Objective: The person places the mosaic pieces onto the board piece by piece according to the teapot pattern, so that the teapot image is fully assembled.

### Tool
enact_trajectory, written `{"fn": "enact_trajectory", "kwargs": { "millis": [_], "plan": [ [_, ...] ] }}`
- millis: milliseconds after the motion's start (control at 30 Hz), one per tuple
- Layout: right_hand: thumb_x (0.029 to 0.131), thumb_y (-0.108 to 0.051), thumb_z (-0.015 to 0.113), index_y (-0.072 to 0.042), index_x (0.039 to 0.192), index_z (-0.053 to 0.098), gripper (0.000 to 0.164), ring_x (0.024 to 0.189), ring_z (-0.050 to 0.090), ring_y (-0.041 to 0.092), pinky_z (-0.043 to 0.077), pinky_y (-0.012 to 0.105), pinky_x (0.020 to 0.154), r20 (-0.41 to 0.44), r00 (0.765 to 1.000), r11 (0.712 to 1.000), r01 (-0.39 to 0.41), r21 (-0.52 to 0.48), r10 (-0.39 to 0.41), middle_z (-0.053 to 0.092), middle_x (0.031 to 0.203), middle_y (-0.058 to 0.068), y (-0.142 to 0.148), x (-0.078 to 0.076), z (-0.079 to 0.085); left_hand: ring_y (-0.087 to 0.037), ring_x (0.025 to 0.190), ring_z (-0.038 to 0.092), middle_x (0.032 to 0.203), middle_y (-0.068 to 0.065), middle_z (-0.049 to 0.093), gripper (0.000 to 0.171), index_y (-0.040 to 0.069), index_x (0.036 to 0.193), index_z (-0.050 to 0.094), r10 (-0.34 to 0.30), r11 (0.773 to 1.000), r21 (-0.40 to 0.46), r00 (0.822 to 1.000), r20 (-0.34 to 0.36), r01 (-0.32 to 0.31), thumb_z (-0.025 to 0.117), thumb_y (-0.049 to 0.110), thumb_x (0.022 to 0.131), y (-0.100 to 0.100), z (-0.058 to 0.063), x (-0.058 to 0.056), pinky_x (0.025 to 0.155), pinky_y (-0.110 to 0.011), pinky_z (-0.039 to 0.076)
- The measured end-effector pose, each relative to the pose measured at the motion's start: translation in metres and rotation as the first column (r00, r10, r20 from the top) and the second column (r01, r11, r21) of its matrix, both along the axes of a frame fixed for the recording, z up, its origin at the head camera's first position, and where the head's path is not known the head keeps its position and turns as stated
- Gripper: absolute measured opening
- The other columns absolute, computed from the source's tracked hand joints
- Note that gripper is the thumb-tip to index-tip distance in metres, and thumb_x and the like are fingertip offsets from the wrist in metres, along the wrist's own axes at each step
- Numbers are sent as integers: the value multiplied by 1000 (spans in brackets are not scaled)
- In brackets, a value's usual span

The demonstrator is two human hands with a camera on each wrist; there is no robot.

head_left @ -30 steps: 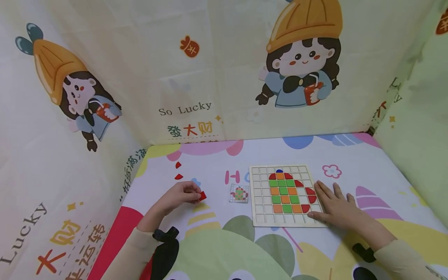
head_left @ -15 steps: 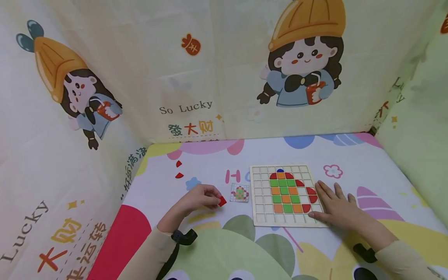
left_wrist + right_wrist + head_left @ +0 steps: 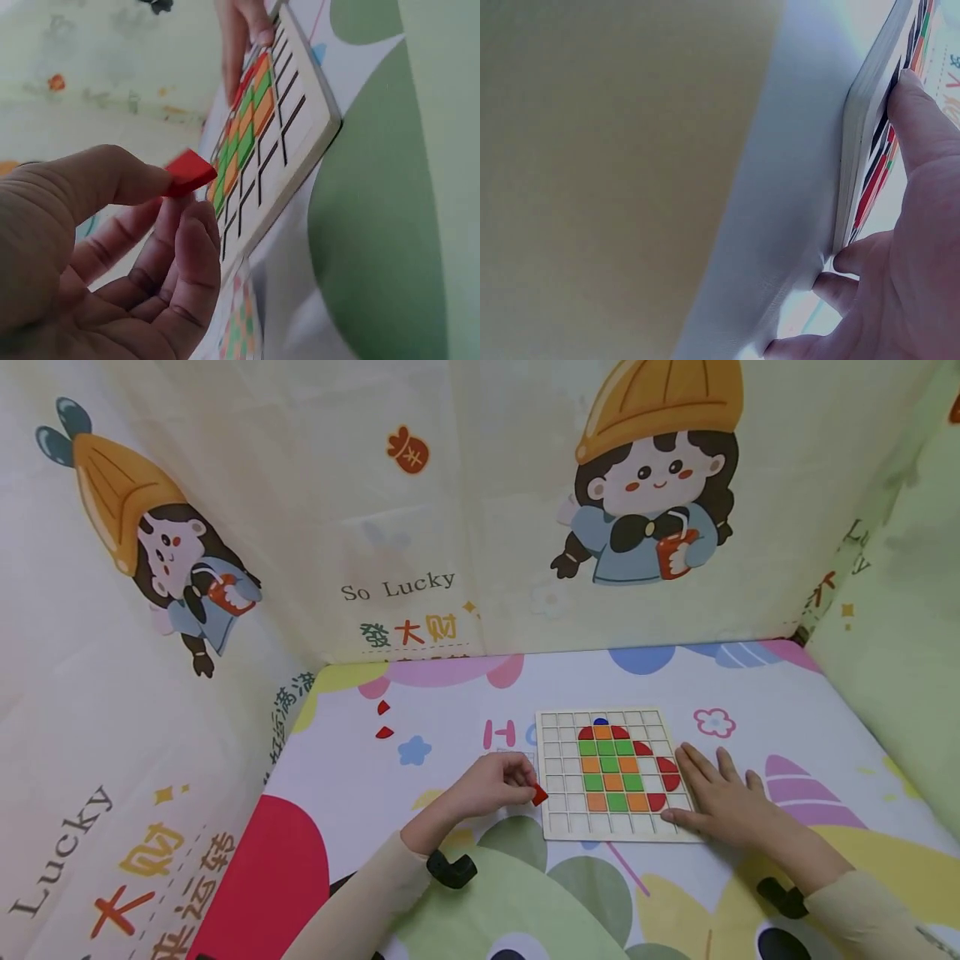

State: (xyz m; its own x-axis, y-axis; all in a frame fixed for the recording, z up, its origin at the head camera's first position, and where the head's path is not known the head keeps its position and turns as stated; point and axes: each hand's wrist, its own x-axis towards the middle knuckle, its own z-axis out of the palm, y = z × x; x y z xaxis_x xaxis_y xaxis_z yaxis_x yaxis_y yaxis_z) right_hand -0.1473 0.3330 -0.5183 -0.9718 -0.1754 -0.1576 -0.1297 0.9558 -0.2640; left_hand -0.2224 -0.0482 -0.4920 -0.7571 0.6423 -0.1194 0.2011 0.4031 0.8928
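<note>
My left hand [image 3: 491, 787] pinches a small red tile [image 3: 539, 794] between thumb and fingers, just at the left edge of the wooden grid board [image 3: 562, 828]. In the left wrist view the red tile [image 3: 189, 171] sticks out past the thumb tip. Green, orange and red tiles and a blue one fill part of the grid. On the board's right side rests my right hand [image 3: 723, 810], fingers extended, with the thumb over the lower right of the grid. A small pattern card [image 3: 241, 319] is mostly hidden behind my left hand in the head view.
Two red rounded-edge pieces [image 3: 384, 732] lie on the far left of the table. A printed cloth [image 3: 450, 693] covers the tabletop. Patterned fabric walls [image 3: 495, 527] rise behind it and at both sides.
My left hand has moved right with the red tile, from the left part of the table to the board's left edge, now covering the card. The right hand has stayed in place.
</note>
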Motion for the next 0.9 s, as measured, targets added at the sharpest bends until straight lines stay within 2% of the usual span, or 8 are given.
{"fn": "enact_trajectory", "kwargs": {
  "millis": [167, 333, 467, 567, 667, 767, 900],
  "plan": [
    [85, -74, 64, 1, 162, 21, 116, 141, 12, 73, 11, 90, 100, 2, 1000, 1000, -5, 7, 5, 18, 167, 27, 0, -1, 0, -10, 75, 58, 86, 2, 65, 18, 11, 109, 68, -32, 998, -51, 999, -31, 30, 70, 8, 91, 20, -2, -1, 66, -20, 48],
    [85, -74, 64, 1, 162, 20, 117, 141, 12, 73, 11, 90, 100, 5, 1000, 1000, -2, 5, 2, 17, 167, 26, 1, -1, 0, -8, 79, 58, 86, 5, 65, 12, 18, 97, 69, -3, 997, -73, 999, -50, -1, 74, 10, 90, 36, -3, -1, 68, -20, 51],
    [84, -74, 64, 2, 161, 22, 116, 141, 11, 74, 11, 91, 100, 12, 1000, 1000, -2, 1, 2, 18, 167, 27, 0, -1, 0, -6, 73, 59, 81, 7, 66, 10, 17, 91, 68, 27, 995, -94, 997, -67, -33, 76, 12, 88, 47, -10, 1, 63, -20, 51],
    [84, -74, 64, 2, 161, 22, 116, 141, 12, 74, 11, 91, 100, 12, 1000, 1000, -1, 8, 1, 18, 167, 27, 0, 0, 0, -4, 66, 57, 74, 8, 64, 9, 16, 88, 67, 31, 992, -115, 993, -116, -44, 76, 14, 89, 55, -15, 3, 58, -19, 49],
    [84, -75, 64, 2, 161, 23, 116, 141, 12, 73, 11, 91, 100, 6, 1000, 1000, -1, 10, 1, 19, 167, 26, 0, 0, 0, -3, 62, 54, 69, 9, 61, 12, 16, 84, 66, 36, 989, -133, 981, -189, -62, 76, 14, 90, 60, -18, 6, 53, -18, 45],
    [84, -75, 63, 2, 161, 23, 116, 141, 13, 73, 12, 91, 100, 1, 1000, 1000, -3, 15, 2, 19, 167, 26, 0, 0, 0, -3, 60, 52, 68, 9, 59, 13, 16, 84, 65, 30, 983, -164, 962, -271, -77, 77, 14, 90, 65, -18, 10, 53, -18, 44],
    [85, -75, 63, 2, 161, 22, 116, 141, 13, 74, 11, 91, 100, 3, 1000, 1000, -5, 12, 5, 18, 167, 26, 0, 0, 1, -2, 65, 51, 71, 10, 60, 4, 16, 92, 72, -39, 963, -260, 925, -378, -66, 75, 18, 93, 69, -15, 14, 57, -16, 43]
  ]
}}
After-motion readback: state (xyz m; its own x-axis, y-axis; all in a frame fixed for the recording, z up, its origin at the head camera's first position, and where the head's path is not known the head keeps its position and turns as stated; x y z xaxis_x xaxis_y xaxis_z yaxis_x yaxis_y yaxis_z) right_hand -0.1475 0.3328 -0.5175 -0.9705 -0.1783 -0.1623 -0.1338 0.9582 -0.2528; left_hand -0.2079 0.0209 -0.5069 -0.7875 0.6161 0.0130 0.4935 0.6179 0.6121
